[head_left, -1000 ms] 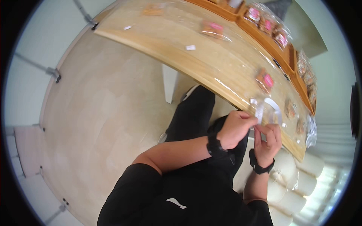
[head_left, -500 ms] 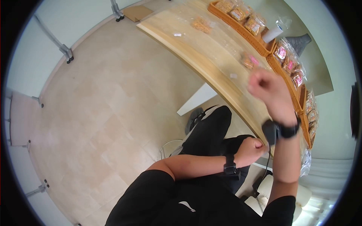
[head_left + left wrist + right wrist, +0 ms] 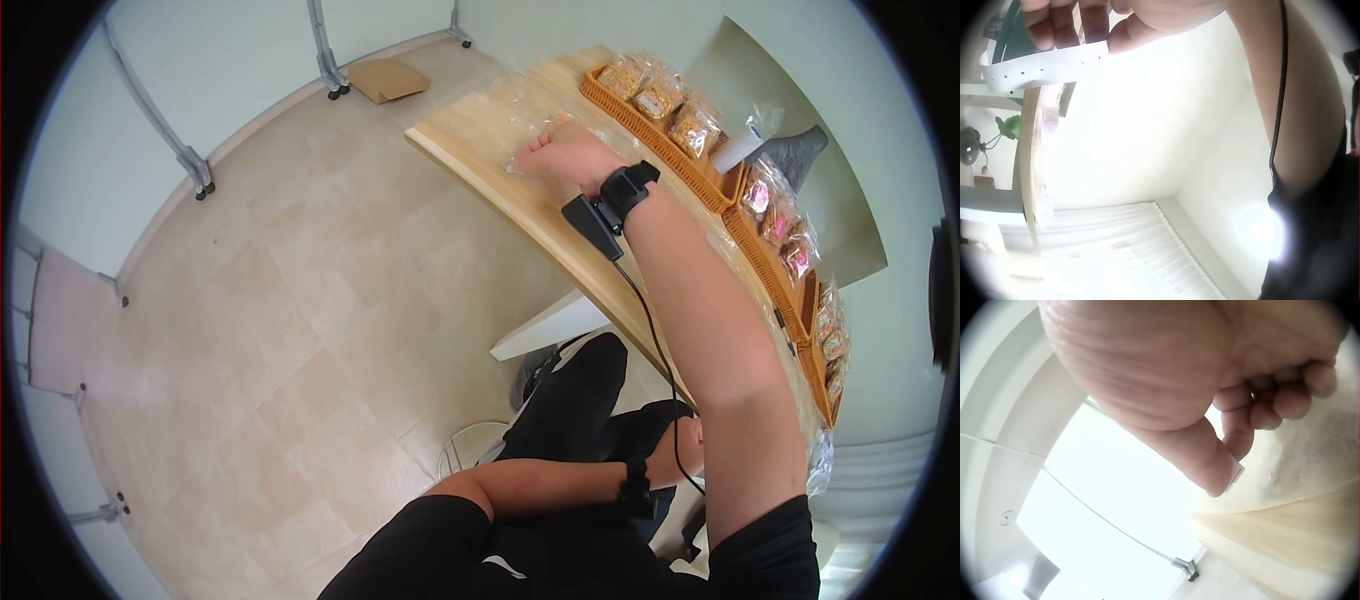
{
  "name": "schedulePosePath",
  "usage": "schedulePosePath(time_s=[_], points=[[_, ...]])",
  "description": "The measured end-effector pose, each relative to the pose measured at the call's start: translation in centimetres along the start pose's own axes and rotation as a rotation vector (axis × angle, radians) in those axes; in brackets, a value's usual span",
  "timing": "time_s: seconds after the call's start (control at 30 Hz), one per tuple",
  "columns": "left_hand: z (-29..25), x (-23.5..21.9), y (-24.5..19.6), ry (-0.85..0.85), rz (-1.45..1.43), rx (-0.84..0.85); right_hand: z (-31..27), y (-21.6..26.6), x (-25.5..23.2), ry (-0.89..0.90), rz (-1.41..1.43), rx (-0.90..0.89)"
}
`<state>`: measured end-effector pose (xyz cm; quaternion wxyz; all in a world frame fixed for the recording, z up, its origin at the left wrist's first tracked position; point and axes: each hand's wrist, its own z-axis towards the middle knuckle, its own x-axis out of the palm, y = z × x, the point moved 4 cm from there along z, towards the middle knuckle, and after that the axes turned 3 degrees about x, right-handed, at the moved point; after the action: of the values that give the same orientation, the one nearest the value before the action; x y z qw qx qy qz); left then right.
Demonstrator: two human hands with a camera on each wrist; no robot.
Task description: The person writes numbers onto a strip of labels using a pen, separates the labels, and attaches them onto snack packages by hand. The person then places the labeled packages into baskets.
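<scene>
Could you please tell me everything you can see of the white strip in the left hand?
The white strip is long, narrow and thin, like paper or soft plastic, with small dark dots spaced along it; what they are is unclear. The left hand pinches one end at the thumb tip. From there it runs sideways beneath the fingers, held up in the air, and bends round in a curve at its far side. It looks pliable. I cannot make it out in the head view.

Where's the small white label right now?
In the right wrist view, the small white label is pinched in the right hand; in the head view that hand is over the table, left of the wicker trays.
</scene>
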<state>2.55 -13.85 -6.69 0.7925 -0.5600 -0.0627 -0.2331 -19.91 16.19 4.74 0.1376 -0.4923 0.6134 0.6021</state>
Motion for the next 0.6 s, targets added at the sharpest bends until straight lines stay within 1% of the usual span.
schedulePosePath(time_s=[0.03,0.07,0.1,0.13,0.17,0.2,0.23,0.27,0.3,0.33,0.4,0.5,0.57,0.6], points=[[-0.1,0.1,0.4,-0.032,0.004,0.045,0.4,-0.1,0.2,0.002,-0.004,-0.001],[0.1,-0.1,0.1,-0.038,0.001,0.046,0.9,-0.8,0.6,0.033,0.043,0.051],[0.2,-0.1,-0.1,-0.061,-0.072,0.046,1.3,-1.7,1.0,0.066,0.091,0.106],[0.2,-0.1,-0.5,-0.084,-0.147,0.043,1.8,-2.3,1.1,0.073,0.088,0.111],[0.5,-0.9,-2.0,-0.09,-0.152,0.039,2.2,-2.8,1.2,0.071,0.125,0.131],[0.8,-2.2,-3.7,-0.018,-0.208,-0.065,2.4,-3.2,1.3,0.067,0.161,0.151],[0.9,-2.7,-4.5,0.056,-0.264,-0.168,2.2,-3.1,1.3,0.071,0.161,0.157],[0.6,-1.9,-3.2,0.054,-0.269,-0.175,1.8,-2.6,1.2,0.077,0.203,0.157],[0.3,-0.8,-1.3,0.029,-0.199,-0.091,1.6,-2.3,1.2,0.082,0.244,0.156],[0.1,-0.2,-0.5,0.005,-0.129,-0.006,1.7,-2.4,1.3,0.083,0.245,0.16],[0.2,-0.3,-0.8,0.004,-0.143,-0.006,2.1,-2.4,1.3,0.103,0.198,0.15],[0.5,-0.5,-1.3,-0.002,-0.171,0.001,2.2,-2.5,1.5,0.096,0.241,0.156],[0.6,-0.7,-1.2,-0.011,-0.188,0.004,2.4,-2.6,1.4,0.095,0.212,0.162],[0.7,-0.7,-1.2,-0.008,-0.132,0.051,2.5,-2.5,1.4,0.092,0.181,0.162]])
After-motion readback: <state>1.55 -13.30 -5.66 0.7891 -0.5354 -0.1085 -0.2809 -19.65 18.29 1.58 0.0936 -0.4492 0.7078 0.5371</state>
